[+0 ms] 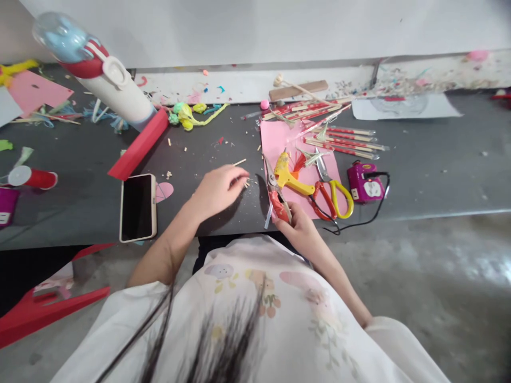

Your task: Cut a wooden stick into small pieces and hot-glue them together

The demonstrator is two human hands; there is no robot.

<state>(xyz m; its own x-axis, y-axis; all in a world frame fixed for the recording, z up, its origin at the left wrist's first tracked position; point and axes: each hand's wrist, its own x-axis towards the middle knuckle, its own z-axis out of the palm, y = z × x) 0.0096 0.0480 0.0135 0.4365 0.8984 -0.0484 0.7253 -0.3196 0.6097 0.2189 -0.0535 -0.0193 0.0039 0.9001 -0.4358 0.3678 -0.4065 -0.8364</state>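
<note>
She looks mid-trim: left hand [219,187] pinching a thin stick [240,162] on the desk [431,159], right hand [297,221] gripping red-handled pliers [275,194], apparently; next, stick must meet blades.

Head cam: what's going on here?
A person sits at a dark grey worktable. The left hand pinches a thin pale wooden stick on the tabletop. The right hand grips red-handled metal snips beside a pink paper sheet carrying a yellow glue gun and yellow-and-red-handled scissors.

one head view, looking steeply down at the dark table [419,175] from close above
</note>
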